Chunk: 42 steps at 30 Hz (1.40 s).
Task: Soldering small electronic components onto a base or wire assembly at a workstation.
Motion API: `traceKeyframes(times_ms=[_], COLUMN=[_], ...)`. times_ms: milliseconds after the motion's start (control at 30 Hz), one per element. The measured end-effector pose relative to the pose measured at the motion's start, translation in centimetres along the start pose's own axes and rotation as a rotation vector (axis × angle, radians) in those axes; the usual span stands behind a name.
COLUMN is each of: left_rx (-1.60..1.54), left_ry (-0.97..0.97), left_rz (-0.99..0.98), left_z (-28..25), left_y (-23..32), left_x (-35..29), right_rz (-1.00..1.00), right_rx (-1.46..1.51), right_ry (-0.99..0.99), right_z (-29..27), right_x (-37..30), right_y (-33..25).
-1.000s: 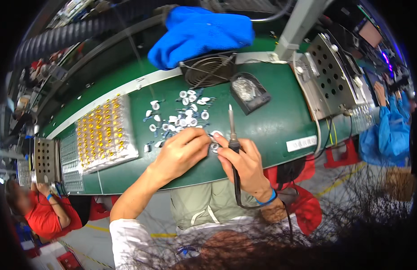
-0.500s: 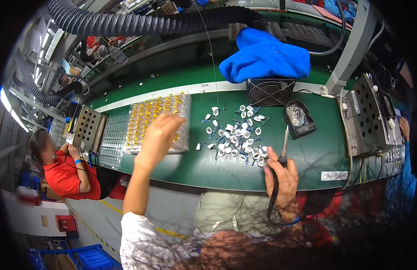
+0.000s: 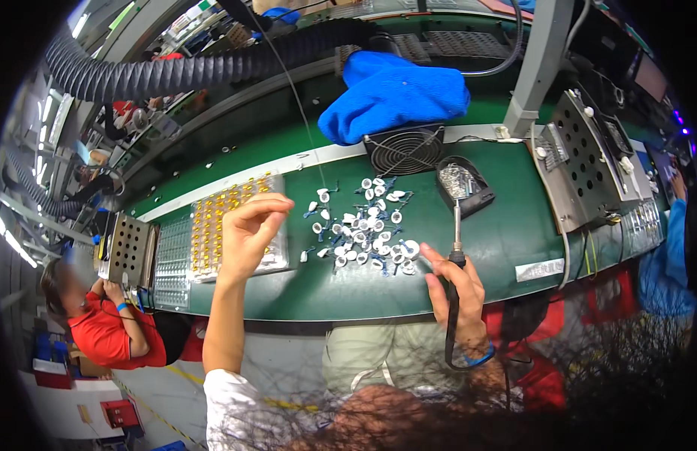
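My right hand (image 3: 462, 293) grips a soldering iron (image 3: 457, 234), its metal tip pointing away from me towards the black tray. By that hand's fingertips is a white round cup-like part (image 3: 411, 248); whether they touch it I cannot tell. My left hand (image 3: 249, 231) is raised over the right side of a clear plastic tray (image 3: 279, 259), thumb and forefinger drawn together. Anything small in that pinch cannot be made out. Rows of small yellow pieces (image 3: 207, 237) fill the tray. Between my hands lies a loose pile of white parts with short blue wires (image 3: 359, 225).
Behind the pile stands a black fan (image 3: 405, 150) under a blue cloth (image 3: 397, 94). A black scoop-shaped tray (image 3: 476, 201) holds small metal pieces. Perforated metal boxes flank the green bench (image 3: 348, 297). A person in red (image 3: 111, 334) sits at the left; a blue sleeve shows far right.
My view has shifted, so the bench things appear further left. My left hand has moved off the yellow pieces towards the tray's right edge. The soldering iron stays in my right hand.
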<state>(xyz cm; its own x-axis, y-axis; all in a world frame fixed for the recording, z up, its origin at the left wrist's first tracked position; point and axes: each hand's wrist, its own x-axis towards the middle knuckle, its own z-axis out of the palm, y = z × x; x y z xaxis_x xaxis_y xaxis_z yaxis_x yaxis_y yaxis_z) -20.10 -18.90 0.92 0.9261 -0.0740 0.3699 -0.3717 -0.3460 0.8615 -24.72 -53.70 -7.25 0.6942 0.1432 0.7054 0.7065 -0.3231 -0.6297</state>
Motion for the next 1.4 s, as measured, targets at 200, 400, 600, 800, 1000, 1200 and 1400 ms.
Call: traceKeyframes(times_ms=[200, 400, 600, 800, 1000, 1200, 1400], left_rx=[-0.632, -0.569, -0.504, -0.495, -0.374, -0.328, -0.229], left_ry=[-0.103, -0.391, -0.395, -0.398, -0.422, -0.466, -0.31], left_rz=[-0.195, -0.161, -0.213, -0.124, -0.096, 0.013, -0.044], left_z=[6.1, 9.3, 11.6, 12.3, 12.6, 12.5, 13.8], left_y=[-0.7, -0.6, 0.2, 0.8, 0.8, 0.2, 0.2], left_x=[1.3, 2.0, 1.5, 0.1, 0.0, -0.2, -0.5], right_rz=[0.072, 0.152, 0.17, 0.021, 0.048, 0.143, 0.18], right_rx=[0.089, 0.094, -0.081, -0.239, -0.21, 0.061, -0.011], right_ry=[0.033, 0.013, 0.037, 0.028, -0.014, 0.061, 0.036], right_z=[-1.4, -1.5, 1.4, 3.0, 2.5, 1.9, -1.1], right_x=[0.3, -0.1, 2.8, 3.7, 3.1, 2.7, 0.0], right_y=[-0.9, -1.1, -2.4, -1.4, -0.9, -1.3, -0.3])
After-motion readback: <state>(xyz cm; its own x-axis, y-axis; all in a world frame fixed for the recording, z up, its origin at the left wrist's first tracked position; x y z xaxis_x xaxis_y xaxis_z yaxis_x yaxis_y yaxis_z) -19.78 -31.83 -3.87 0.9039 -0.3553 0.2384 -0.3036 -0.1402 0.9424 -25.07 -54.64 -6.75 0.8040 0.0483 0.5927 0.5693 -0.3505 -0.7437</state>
